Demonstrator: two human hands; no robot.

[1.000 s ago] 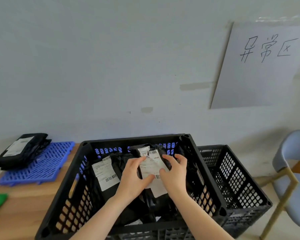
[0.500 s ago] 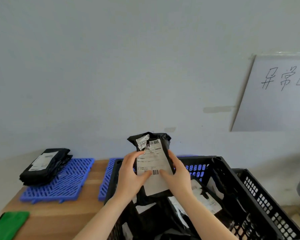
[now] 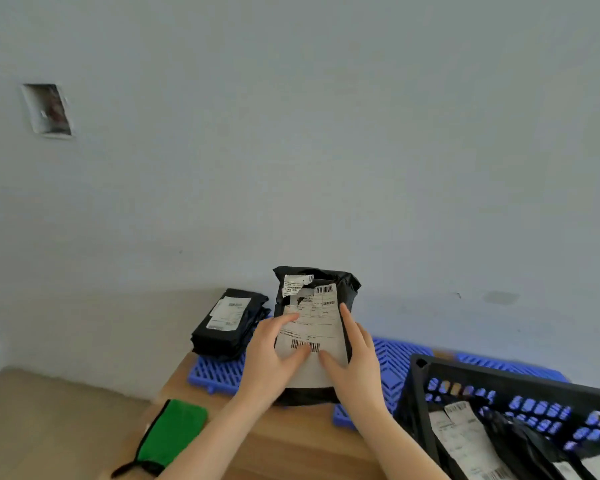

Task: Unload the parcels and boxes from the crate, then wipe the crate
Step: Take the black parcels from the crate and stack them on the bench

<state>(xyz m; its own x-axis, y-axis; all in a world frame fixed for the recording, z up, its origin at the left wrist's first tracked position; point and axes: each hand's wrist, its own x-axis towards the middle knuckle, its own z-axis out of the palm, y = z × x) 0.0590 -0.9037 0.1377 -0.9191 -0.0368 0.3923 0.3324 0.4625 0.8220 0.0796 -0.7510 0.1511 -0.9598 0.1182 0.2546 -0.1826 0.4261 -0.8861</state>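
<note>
Both hands hold one parcel [image 3: 321,289] upright above the worktop [image 3: 291,441], to the left of the crate [image 3: 499,377].
The left hand [image 3: 269,362] and the right hand [image 3: 355,365] each clasp one side edge, with the thumb lying on the white label [image 3: 312,329]; the fingers behind are hidden. The parcel is a soft plastic bag. It looks light, it bends easily and the film is probably slippery, so I think it is better to take it by the two sides or under the bottom, not by the label, which is torn at the top. It hangs in front of a blue mat [image 3: 215,374], near a pile [image 3: 229,327] of black bags on that mat. Other parcels [image 3: 465,441] lie in the crate.
</note>
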